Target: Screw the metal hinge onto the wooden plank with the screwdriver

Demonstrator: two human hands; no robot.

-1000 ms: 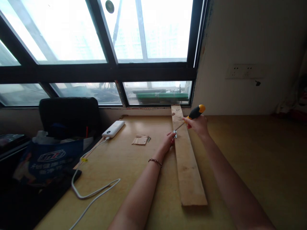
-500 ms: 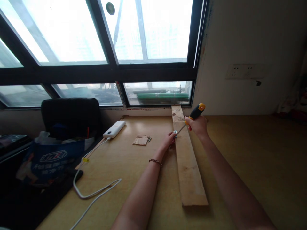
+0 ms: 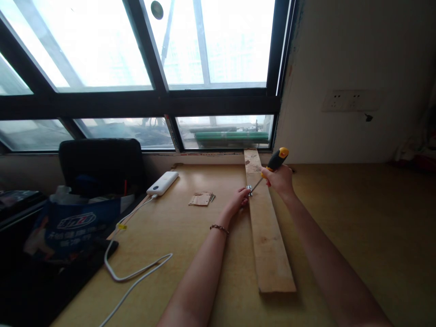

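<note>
- The right hand (image 3: 279,178) has its grip closed around the screwdriver (image 3: 274,164), black-and-yellow handle up, shaft slanting down and left.
- The tip meets a small metal bracket (image 3: 249,189) at the left edge of the wooden plank (image 3: 267,236).
- The left hand (image 3: 239,200) pinches that bracket, fingertips closed on it, just beside the tip.
- The plank runs from the surface (image 3: 357,227) middle to its far edge under the window.
- A power bank (image 3: 162,183) sits near the far left corner.

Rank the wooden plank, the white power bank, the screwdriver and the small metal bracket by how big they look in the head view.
1. wooden plank
2. white power bank, though it lies far from the camera
3. screwdriver, much like the power bank, so unsure
4. metal bracket
</note>
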